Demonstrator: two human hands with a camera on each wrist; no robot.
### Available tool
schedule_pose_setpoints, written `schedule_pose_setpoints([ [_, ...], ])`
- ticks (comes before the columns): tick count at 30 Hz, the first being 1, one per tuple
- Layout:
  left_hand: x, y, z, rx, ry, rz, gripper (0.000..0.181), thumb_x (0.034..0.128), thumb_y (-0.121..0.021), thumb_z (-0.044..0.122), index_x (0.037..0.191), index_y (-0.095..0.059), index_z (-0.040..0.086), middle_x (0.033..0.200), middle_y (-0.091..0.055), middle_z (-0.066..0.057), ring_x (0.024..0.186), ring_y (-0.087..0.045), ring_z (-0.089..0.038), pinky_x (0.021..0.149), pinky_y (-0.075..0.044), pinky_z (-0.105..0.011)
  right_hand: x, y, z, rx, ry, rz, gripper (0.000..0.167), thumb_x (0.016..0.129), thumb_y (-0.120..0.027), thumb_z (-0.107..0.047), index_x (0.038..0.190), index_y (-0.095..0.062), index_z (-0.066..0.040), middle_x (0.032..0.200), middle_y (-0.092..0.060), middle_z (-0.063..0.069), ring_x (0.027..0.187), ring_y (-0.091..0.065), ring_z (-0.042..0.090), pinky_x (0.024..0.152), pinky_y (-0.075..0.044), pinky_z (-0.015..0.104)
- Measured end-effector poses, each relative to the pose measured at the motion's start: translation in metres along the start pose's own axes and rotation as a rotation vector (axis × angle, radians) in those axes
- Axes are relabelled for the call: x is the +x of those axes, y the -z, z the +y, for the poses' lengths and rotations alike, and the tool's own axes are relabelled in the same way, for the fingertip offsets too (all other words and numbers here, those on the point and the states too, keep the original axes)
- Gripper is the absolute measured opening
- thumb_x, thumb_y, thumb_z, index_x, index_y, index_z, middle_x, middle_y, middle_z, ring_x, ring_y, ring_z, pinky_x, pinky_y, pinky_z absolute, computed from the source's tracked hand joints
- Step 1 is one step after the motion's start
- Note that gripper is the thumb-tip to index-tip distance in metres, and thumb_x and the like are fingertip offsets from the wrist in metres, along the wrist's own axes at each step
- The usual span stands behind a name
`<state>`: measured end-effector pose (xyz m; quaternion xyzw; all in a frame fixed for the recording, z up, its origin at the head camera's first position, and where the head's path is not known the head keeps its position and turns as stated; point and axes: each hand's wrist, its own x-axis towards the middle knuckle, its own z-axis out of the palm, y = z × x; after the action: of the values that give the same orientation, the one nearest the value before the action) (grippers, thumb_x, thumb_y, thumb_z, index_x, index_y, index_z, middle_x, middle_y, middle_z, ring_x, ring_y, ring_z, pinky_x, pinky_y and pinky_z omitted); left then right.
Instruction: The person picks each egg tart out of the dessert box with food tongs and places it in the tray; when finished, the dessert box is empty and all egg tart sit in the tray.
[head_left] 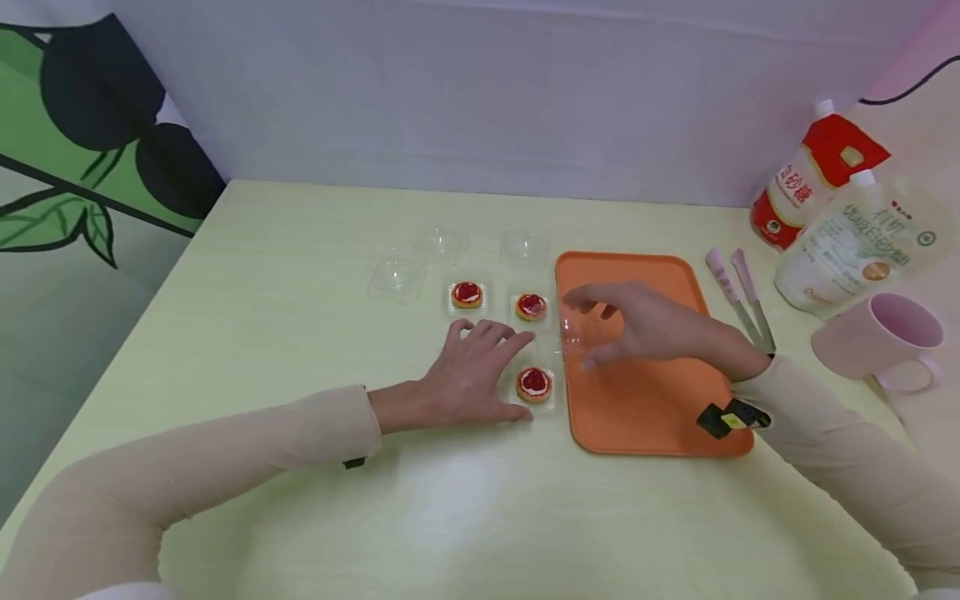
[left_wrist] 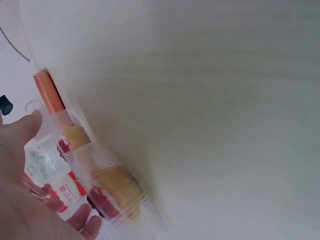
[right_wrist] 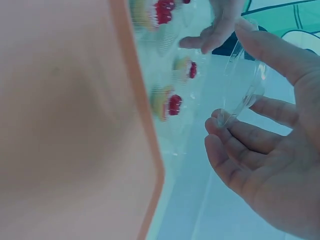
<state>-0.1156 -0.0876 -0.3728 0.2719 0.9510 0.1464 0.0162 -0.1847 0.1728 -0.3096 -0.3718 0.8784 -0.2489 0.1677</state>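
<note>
My right hand [head_left: 641,321] is over the left part of the orange tray [head_left: 645,400]. Between its thumb and fingertips it holds a clear plastic lid [right_wrist: 250,92]. The left hand [head_left: 472,375] lies low at the table, fingers spread, thumb and forefinger around the left side of the nearest berry-topped tart [head_left: 534,384]. That tart sits on a clear plastic base; whether the fingers touch the base, I cannot tell. Behind it, a second tart [head_left: 531,306] and a third tart [head_left: 467,293] rest on their own clear bases.
Three clear lids, one at left [head_left: 397,275], stand behind the tarts. Right of the tray lie two pink-handled knives [head_left: 738,287]. A pink mug [head_left: 873,337], a white pouch [head_left: 855,246] and a red-and-white pouch [head_left: 798,187] stand at the right edge.
</note>
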Motion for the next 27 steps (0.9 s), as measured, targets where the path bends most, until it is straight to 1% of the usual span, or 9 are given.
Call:
schedule_pose_setpoints([
  [3, -0.003, 0.004, -0.003, -0.070, -0.028, 0.109, 0.084, 0.0732, -0.081, 0.055, 0.143, -0.048, 0.020, 0.127, -0.054, -0.005, 0.122, -0.049, -0.023, 0.107, -0.030, -0.054, 0.002, 0.005, -0.001, 0.037, 0.047, 0.019, 0.073, 0.078, -0.086, -0.035, 0.139, -0.055, -0.011, 0.132, -0.063, 0.006, 0.115, -0.058, 0.024, 0.094, -0.051, 0.047],
  [5, -0.004, 0.008, -0.007, -0.111, -0.063, 0.210, 0.074, 0.0769, -0.081, 0.048, 0.138, -0.052, 0.017, 0.123, -0.055, -0.006, 0.118, -0.051, -0.024, 0.105, -0.032, -0.053, 0.003, 0.008, -0.001, 0.095, 0.079, 0.030, 0.070, 0.079, -0.086, -0.031, 0.139, -0.056, -0.011, 0.130, -0.063, 0.005, 0.113, -0.058, 0.023, 0.094, -0.051, 0.044],
  [8, -0.002, 0.012, -0.013, -0.140, -0.108, 0.341, 0.057, 0.0809, -0.079, 0.036, 0.127, -0.056, 0.012, 0.116, -0.057, -0.008, 0.114, -0.052, -0.025, 0.099, -0.035, -0.051, 0.006, 0.013, -0.001, 0.216, 0.102, 0.022, 0.064, 0.082, -0.083, -0.022, 0.139, -0.055, -0.011, 0.126, -0.063, 0.008, 0.112, -0.057, 0.022, 0.095, -0.051, 0.038],
  [11, 0.002, 0.016, -0.020, -0.147, -0.133, 0.430, 0.048, 0.0839, -0.077, 0.029, 0.120, -0.055, 0.007, 0.112, -0.058, -0.010, 0.108, -0.053, -0.026, 0.092, -0.040, -0.048, 0.011, 0.018, -0.002, 0.378, 0.087, -0.003, 0.060, 0.088, -0.076, -0.016, 0.143, -0.052, -0.010, 0.125, -0.062, 0.012, 0.114, -0.058, 0.023, 0.096, -0.051, 0.032],
  [16, 0.015, 0.028, -0.028, -0.163, -0.164, 0.539, 0.051, 0.0884, -0.072, 0.021, 0.131, -0.048, 0.007, 0.115, -0.058, -0.014, 0.103, -0.054, -0.027, 0.082, -0.043, -0.045, 0.019, 0.026, -0.001, 0.630, 0.068, -0.029, 0.050, 0.100, -0.058, -0.015, 0.148, -0.045, -0.010, 0.129, -0.065, 0.011, 0.117, -0.064, 0.019, 0.096, -0.053, 0.030],
  [19, 0.022, 0.036, -0.032, -0.181, -0.176, 0.597, 0.055, 0.0901, -0.070, 0.017, 0.138, -0.043, 0.008, 0.114, -0.059, -0.015, 0.104, -0.056, -0.029, 0.082, -0.043, -0.045, 0.025, 0.028, 0.001, 0.763, 0.097, -0.062, 0.044, 0.105, -0.047, -0.017, 0.148, -0.043, -0.006, 0.128, -0.068, 0.010, 0.117, -0.066, 0.023, 0.095, -0.053, 0.032],
  [21, 0.027, 0.041, -0.034, -0.189, -0.184, 0.626, 0.057, 0.0915, -0.068, 0.016, 0.141, -0.041, 0.009, 0.113, -0.059, -0.016, 0.103, -0.057, -0.030, 0.082, -0.044, -0.045, 0.029, 0.028, 0.001, 0.849, 0.103, -0.092, 0.044, 0.107, -0.044, -0.023, 0.147, -0.043, -0.005, 0.126, -0.069, 0.007, 0.117, -0.066, 0.024, 0.095, -0.053, 0.031],
  [23, 0.032, 0.045, -0.036, -0.197, -0.201, 0.646, 0.056, 0.0930, -0.066, 0.014, 0.143, -0.040, 0.008, 0.110, -0.060, -0.016, 0.102, -0.058, -0.030, 0.083, -0.044, -0.045, 0.033, 0.027, 0.001, 0.920, 0.096, -0.120, 0.046, 0.108, -0.041, -0.030, 0.146, -0.043, -0.006, 0.123, -0.071, 0.006, 0.117, -0.066, 0.025, 0.095, -0.052, 0.030],
  [27, 0.040, 0.051, -0.039, -0.200, -0.251, 0.644, 0.054, 0.0953, -0.062, 0.011, 0.145, -0.041, 0.006, 0.105, -0.062, -0.015, 0.098, -0.057, -0.030, 0.084, -0.045, -0.043, 0.041, 0.027, 0.000, 0.978, 0.037, -0.135, 0.054, 0.106, -0.040, -0.043, 0.146, -0.043, -0.006, 0.118, -0.074, 0.005, 0.114, -0.068, 0.025, 0.094, -0.052, 0.029],
])
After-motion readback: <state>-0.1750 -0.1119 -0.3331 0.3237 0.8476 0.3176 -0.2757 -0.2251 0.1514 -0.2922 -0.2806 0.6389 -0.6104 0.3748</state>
